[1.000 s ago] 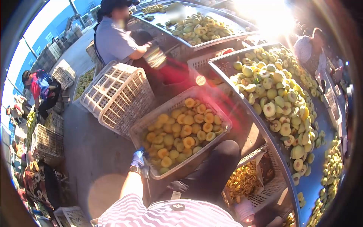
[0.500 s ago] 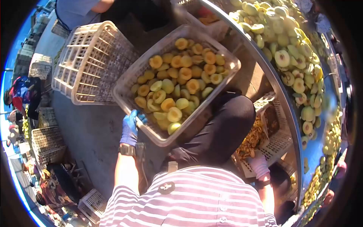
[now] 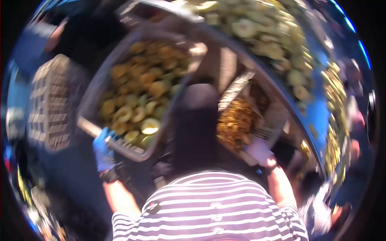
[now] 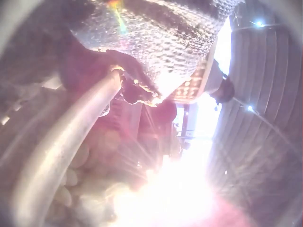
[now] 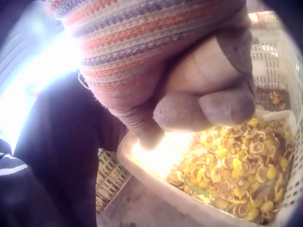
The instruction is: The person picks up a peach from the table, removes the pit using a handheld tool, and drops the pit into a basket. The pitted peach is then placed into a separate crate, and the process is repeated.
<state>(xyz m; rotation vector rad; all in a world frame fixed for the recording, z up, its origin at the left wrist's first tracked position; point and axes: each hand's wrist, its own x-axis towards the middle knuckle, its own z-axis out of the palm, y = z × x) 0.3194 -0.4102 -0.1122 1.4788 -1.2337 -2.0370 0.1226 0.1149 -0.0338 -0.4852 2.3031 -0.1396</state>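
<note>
A large crate of halved yellow and green fruit stands tilted in the head view. My blue-gloved left hand grips its near-left corner. In the left wrist view the left hand curls round a pale rim. My right hand is at the near edge of a smaller container of yellow-brown pieces. Seen from the right wrist, the right hand has curled fingers above those pieces; nothing held can be made out, and the palm side is partly hidden.
Further left an empty slatted crate lies beside the fruit crate. A metal-edged table piled with green fruit runs along the right. My dark-clad knee is between the two containers. Another person's arm shows at upper left.
The head view has swung, shifting the scene left, and is blurred. The fruit crate has turned more lengthwise along my left leg side, with the left hand still gripping it.
</note>
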